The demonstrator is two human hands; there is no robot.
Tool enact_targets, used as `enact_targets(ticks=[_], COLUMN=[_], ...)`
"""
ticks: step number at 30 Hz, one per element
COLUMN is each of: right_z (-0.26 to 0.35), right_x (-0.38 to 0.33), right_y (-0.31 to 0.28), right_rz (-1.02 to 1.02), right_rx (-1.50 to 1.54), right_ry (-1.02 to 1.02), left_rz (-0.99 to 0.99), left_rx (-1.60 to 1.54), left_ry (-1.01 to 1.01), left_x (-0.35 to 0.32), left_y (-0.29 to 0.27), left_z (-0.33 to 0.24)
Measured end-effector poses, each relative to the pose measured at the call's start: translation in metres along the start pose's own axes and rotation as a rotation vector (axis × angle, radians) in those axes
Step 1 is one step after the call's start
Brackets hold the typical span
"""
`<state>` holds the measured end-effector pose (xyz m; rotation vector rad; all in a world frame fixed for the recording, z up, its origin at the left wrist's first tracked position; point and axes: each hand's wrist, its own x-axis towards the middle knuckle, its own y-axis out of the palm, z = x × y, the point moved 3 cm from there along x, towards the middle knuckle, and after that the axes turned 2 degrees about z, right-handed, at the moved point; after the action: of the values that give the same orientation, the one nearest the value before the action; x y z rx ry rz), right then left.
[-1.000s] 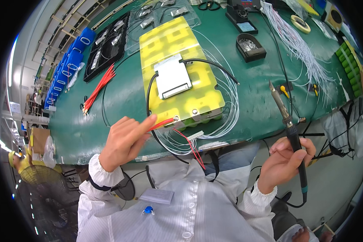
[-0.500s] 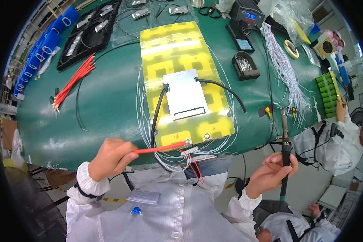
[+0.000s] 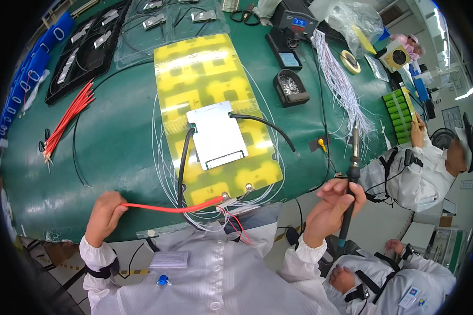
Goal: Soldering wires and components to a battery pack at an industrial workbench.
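Observation:
My left hand [image 3: 104, 215] pinches a red wire [image 3: 171, 208] that runs right to a terminal at the near edge of a yellow flat pack [image 3: 215, 110]. A silver board [image 3: 217, 135] lies on the pack, with two thick black cables leaving it and thin white wires looped around. My right hand [image 3: 331, 207] grips a soldering iron [image 3: 350, 178] upright, tip up, off the table's near right edge and apart from the pack.
The green table [image 3: 115, 142] carries a bundle of red wires [image 3: 68, 118] at left, black trays [image 3: 84, 50] at back left, a soldering station [image 3: 294, 23], a tip holder [image 3: 290, 86] and white wire bundles [image 3: 341, 84]. Two co-workers in white coats are at right.
My left hand slid left along the near edge, drawing the red wire out straight. My right hand with the iron rose and came closer to the table.

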<state>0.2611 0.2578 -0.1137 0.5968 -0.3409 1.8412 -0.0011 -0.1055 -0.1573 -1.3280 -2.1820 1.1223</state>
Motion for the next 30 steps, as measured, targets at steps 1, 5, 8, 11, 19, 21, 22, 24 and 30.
enact_targets(ticks=[1,5,8,11,19,21,22,24,30], right_z=[-0.001,-0.002,0.007,0.004,-0.001,0.0,-0.003,-0.008,-0.016], right_x=[-0.001,-0.012,-0.02,-0.027,-0.05,-0.047,-0.045,-0.039,-0.018], right_y=[0.0,0.005,0.01,0.015,0.043,0.05,0.054,0.056,0.056], right_rz=[0.044,0.137,0.166,0.202,0.267,0.253,0.274,0.281,0.267], right_rx=[0.071,0.103,0.108,0.153,-0.008,-0.116,-0.149,-0.198,-0.272], right_ry=[0.003,0.047,0.042,0.048,-0.064,-0.119,-0.139,-0.164,-0.201], left_rz=[0.026,-0.04,0.058,0.194,-0.215,-0.259,-0.104,0.136,0.152], left_rx=[0.046,0.081,0.197,0.25,-0.088,-0.129,-0.235,-0.458,-0.703], left_ry=[-0.059,-0.014,-0.03,0.032,0.166,0.127,0.046,0.001,-0.035], left_x=[-0.004,-0.002,0.002,0.027,0.231,0.268,0.283,0.297,0.285], left_y=[-0.004,-0.02,-0.044,-0.079,-0.122,-0.119,-0.115,-0.099,-0.074], left_z=[0.003,-0.01,-0.025,-0.025,-0.048,-0.044,-0.037,-0.03,-0.039])
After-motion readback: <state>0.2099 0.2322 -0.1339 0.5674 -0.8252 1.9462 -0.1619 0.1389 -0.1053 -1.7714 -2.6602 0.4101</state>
